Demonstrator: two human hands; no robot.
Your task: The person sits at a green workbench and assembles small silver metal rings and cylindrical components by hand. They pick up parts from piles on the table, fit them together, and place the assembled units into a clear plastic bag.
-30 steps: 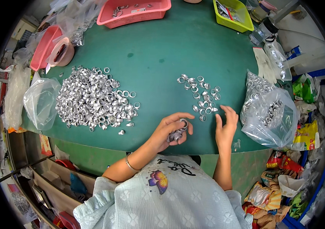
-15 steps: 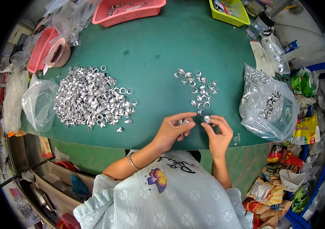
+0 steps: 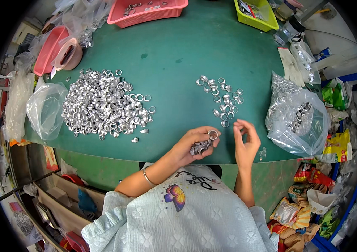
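Head view: left hand (image 3: 195,145) is cupped around a fistful of small metal rings (image 3: 201,147), one pinched at its fingertips, right over the green worktop (image 3: 178,54) edge. Right hand (image 3: 245,143) is half open, holding nothing, just below the small ring cluster (image 3: 222,103). An overfull palm could easily spill rings off the edge.

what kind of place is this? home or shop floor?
Most likely a small workshop bench for hand sorting or assembly. A big heap of metal rings lies on the green table, clear bags of rings sit at its edge, and the left hand holds several rings.
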